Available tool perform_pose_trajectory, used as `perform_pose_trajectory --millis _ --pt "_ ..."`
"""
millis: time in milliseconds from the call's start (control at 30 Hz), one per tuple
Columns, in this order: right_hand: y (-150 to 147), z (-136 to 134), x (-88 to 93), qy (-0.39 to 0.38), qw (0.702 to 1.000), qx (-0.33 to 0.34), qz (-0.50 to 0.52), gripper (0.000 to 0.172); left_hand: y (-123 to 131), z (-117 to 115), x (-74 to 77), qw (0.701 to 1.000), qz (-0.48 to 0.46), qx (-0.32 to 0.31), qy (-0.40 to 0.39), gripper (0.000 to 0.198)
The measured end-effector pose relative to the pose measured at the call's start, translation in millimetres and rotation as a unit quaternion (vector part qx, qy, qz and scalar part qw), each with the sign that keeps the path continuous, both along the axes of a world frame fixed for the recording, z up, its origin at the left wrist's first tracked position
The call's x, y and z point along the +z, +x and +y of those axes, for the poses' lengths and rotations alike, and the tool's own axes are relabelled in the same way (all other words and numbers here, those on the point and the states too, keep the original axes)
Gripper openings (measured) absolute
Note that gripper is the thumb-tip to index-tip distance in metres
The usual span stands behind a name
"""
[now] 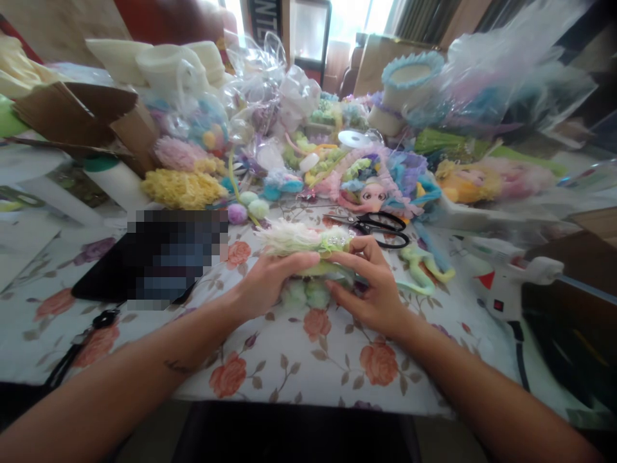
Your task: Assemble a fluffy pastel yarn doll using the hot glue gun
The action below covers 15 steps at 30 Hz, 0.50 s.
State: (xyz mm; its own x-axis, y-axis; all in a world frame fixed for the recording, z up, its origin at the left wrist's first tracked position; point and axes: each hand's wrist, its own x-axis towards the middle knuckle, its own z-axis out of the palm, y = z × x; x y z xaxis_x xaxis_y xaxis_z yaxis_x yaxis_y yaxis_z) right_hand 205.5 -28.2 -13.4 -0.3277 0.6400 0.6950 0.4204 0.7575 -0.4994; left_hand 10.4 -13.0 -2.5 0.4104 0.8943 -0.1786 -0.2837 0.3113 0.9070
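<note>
In the middle, just above the table's front part, my left hand (270, 276) and my right hand (373, 283) are both closed on a pale green and white fluffy craft piece (301, 239). It has feathery white strands at the left and small shiny bits near my right fingers. My left thumb lies along its top, and my right index finger presses close to that thumb. Soft pale green pom-poms (306, 294) show under the piece. Part of it is hidden behind my fingers. Black-handled scissors (371, 225) lie just beyond my right hand.
A phone or tablet (149, 257) with a blurred screen lies left on the flowered tablecloth (289, 366). A white glue gun (501, 283) stands at the right. Behind are yellow fringe (186, 186), a doll's head (373, 193), a cardboard box (77, 116), a ribbon spool (354, 139) and plastic bags (511, 77).
</note>
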Motion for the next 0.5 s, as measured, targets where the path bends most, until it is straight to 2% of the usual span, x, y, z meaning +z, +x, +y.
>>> perform_pose_trajectory --millis 67,267,400,500 --pt "0.1 0.2 -0.9 0.002 1.0 0.001 -0.002 0.036 0.9 0.8 1.4 0.999 -0.015 -0.001 -0.037 0.028" --pt "-0.9 -2.1 0.4 0.02 1.0 -0.018 0.006 0.041 1.6 3.9 9.2 0.997 -0.024 0.015 -0.067 0.023" --pt "-2.2 -6.0 5.0 0.109 0.99 -0.093 0.008 0.027 2.5 3.0 10.1 0.997 -0.009 0.025 -0.078 0.022" --pt "-4.5 -9.4 9.0 0.163 0.98 -0.11 -0.031 0.019 5.4 -0.1 8.9 0.998 -0.005 0.019 -0.052 0.024"
